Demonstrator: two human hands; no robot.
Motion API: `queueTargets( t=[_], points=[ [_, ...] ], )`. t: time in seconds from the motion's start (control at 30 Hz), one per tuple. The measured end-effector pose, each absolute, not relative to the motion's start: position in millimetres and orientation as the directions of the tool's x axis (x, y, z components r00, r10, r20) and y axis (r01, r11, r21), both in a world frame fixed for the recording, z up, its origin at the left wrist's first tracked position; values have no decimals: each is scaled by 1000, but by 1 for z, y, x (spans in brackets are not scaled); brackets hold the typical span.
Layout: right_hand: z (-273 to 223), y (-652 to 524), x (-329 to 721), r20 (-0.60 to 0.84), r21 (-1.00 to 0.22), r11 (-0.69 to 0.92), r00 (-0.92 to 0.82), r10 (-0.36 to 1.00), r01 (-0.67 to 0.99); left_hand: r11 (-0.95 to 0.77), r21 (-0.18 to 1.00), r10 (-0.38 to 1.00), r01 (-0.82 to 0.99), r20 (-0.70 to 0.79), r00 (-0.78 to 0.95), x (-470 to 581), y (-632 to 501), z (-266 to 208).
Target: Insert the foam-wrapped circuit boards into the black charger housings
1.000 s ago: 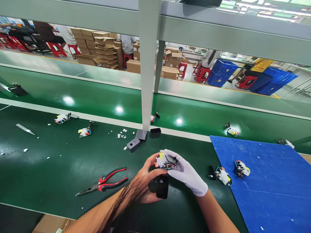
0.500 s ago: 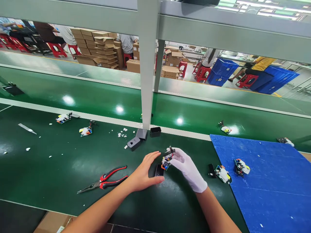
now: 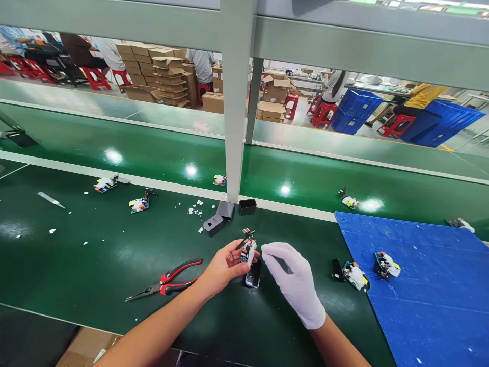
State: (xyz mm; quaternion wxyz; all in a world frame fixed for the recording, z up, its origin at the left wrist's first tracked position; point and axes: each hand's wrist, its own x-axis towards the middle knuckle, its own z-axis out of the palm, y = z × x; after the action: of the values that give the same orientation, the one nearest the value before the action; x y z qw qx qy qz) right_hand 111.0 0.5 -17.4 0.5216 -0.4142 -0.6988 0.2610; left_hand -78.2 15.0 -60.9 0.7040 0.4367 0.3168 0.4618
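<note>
My left hand [image 3: 228, 265], bare, is closed around a small circuit board [image 3: 248, 250] with white filler, dark parts and short wires at its top. Just to the right, my right hand [image 3: 294, 275] in a white glove holds nothing; its thumb and fingers curve toward the board with a small gap between them. Below the board a small black plastic case [image 3: 252, 275] lies on the green table, partly hidden by my left hand. Red-and-black long-nose pliers [image 3: 164, 282] lie left of my left forearm, jaws pointing left.
Beyond my hands lie a grey case half [image 3: 214, 224] and an open black shell [image 3: 247, 206], beside white crumbs. More circuit boards lie left [image 3: 139, 204] and right [image 3: 355, 275], one on a blue mat [image 3: 431, 295]. A metal post [image 3: 233, 127] rises ahead. A blade [image 3: 51, 200] lies far left.
The circuit board has passed from my gloved right hand into my left hand, whose fingers have closed on it. My right hand has drawn slightly back and down. The view has shifted a little.
</note>
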Motion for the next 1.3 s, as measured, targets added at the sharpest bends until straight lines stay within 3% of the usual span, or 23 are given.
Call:
queueTargets(
  t=[0.1, 0.2, 0.57, 0.93, 1.07, 1.3],
  points=[
    [-13, -3, 107, 619, -669, 640, -194, 761, 377, 220, 888, 917, -404, -47, 397, -76, 14, -68],
    [-11, -6, 103, 641, -626, 668, -222, 735, 403, 248, 882, 908, -400, -68, 413, -74, 12, -73],
    [-16, -9, 95, 588, -724, 604, -159, 793, 332, 126, 944, 924, -304, 0, 383, -77, 5, -62],
    [-23, -10, 88, 195, -969, 211, -126, 973, 127, -18, 984, 968, -179, 62, 244, -77, 1, -61],
    [-15, -8, 88, 78, -988, 97, -158, 984, 116, -44, 992, 979, -122, 68, 194, -77, 1, -62],
    [-17, -3, 90, 16, -995, 36, -200, 980, 96, -48, 997, 988, -59, 56, 144, -75, -1, -66]
  ],
)
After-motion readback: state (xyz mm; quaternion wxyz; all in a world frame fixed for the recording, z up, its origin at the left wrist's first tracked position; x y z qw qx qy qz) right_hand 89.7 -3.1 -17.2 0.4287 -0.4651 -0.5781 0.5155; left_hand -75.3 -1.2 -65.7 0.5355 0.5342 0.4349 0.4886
